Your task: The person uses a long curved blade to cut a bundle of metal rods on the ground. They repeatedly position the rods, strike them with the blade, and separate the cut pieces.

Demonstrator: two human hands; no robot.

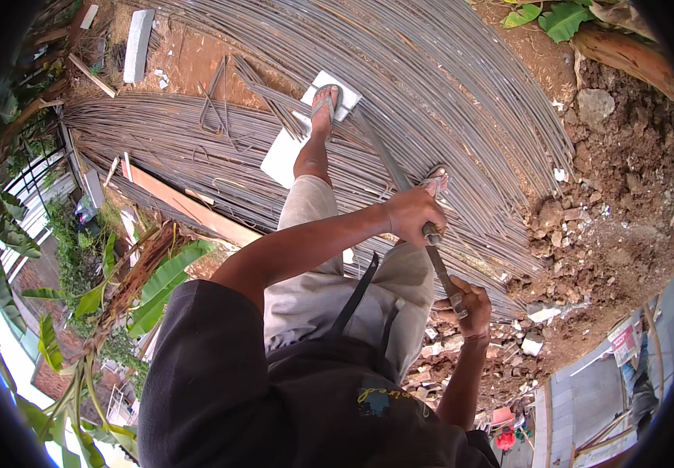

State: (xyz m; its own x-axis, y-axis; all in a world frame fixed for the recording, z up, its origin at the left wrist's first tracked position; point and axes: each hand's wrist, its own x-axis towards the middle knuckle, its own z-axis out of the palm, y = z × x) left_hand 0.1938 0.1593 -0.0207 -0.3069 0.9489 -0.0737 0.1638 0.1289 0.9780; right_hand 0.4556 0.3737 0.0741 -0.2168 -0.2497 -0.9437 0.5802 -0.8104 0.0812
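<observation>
A long grey metal bar (382,148) slants from beside my forward foot back toward my body. My left hand (417,217) is closed round its middle, just above a collar where a thinner, flatter part begins. Lower down, my right hand (471,310) wraps the near end of that part. One sandaled foot (324,104) stands on a white slab (280,158), and the bar's far end comes down by this slab's corner. My other sandaled foot (436,181) rests on long steel rebar rods (438,86). What the far tip touches is too small to tell.
Bent rebar pieces (216,97) and an orange-brown board (189,204) lie across the rods on the left. Broken soil and rubble (610,187) edge the right side. Banana plants (167,285) crowd the left. A person in red (505,439) is far off at lower right.
</observation>
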